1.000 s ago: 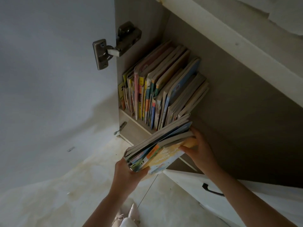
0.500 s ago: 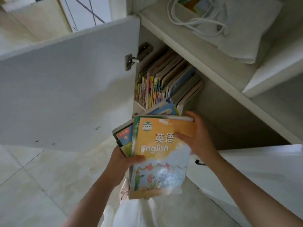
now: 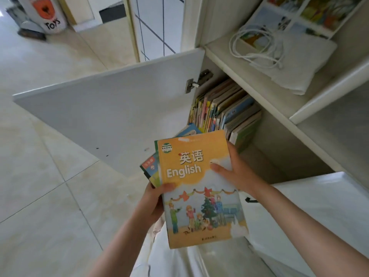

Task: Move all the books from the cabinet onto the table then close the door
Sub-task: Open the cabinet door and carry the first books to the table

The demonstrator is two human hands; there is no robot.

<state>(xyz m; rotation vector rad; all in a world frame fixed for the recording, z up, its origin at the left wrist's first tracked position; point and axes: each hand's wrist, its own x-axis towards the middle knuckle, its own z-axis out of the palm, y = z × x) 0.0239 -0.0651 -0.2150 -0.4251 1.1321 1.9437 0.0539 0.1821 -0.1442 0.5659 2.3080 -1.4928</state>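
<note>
Both bare forearms reach forward from the near edge, converging toward the middle. The left hand (image 3: 154, 198) grips from the left side, thumb curled over the top, its other fingers hidden beneath. The right hand (image 3: 236, 172) clasps from the right, thumb lying flat and pointing left, wrist bent slightly inward.

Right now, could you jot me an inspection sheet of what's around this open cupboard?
Surface: tiled floor; no table seen.
Job's things: stack of books with an English textbook on top, held in both hands; row of books upright in the cabinet; door open.
Clutter: folded cloth on the shelf above.
Hands: left hand and right hand grip the stack.
Cables: white cord coiled on the shelf.
Surroundings: toys bin.
</note>
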